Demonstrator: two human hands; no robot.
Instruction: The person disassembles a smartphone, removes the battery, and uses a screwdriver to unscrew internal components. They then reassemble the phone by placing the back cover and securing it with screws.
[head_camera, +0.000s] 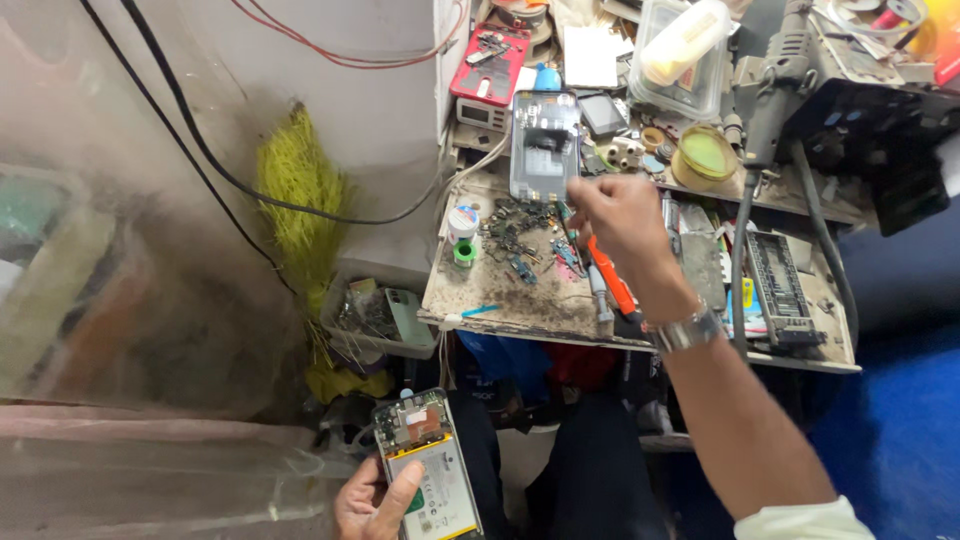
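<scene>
My left hand sits low at the bottom of the view and holds an opened phone with its back off, the battery and green circuit board exposed, my thumb lying across it. My right hand, a metal watch on its wrist, reaches out over the dirty workbench with its fingers pinched together over a pile of small dark phone parts. Whether it pinches anything is hidden. An orange-handled screwdriver lies just under that hand.
A clear phone frame leans at the back of the bench beside a red phone case. A small tray of parts hangs at the left. A solder roll, a plastic box and a rotary tool crowd the bench.
</scene>
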